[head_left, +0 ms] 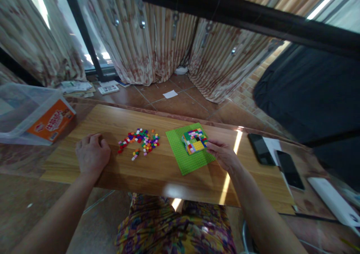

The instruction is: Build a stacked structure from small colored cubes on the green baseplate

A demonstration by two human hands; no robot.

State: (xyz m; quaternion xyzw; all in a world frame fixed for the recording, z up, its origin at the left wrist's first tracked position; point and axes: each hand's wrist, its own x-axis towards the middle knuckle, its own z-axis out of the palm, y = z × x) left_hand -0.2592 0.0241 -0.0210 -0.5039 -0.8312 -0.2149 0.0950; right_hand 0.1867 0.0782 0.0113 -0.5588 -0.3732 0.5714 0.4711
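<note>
A low, square structure of multicoloured building bricks (198, 144) stands on a green studded baseplate (180, 160). It has a yellow patch near its front and a dark gap in the middle. My right hand (222, 154) reaches in from the right, with thumb and fingers closed at the structure's right edge. Whether a loose brick is between the fingertips is too small to tell. My left hand (92, 152) rests on the wooden table with its fingers curled under. Right of it lies a scattered pile of small coloured bricks (143, 138), apart from the hand.
A clear plastic bin (28, 100) with an orange label stands at the far left. Two dark phones (261, 149) and white paper (272, 149) lie on the right, near a long white object (333, 199). The wooden table's (160, 175) front edge is close to my lap.
</note>
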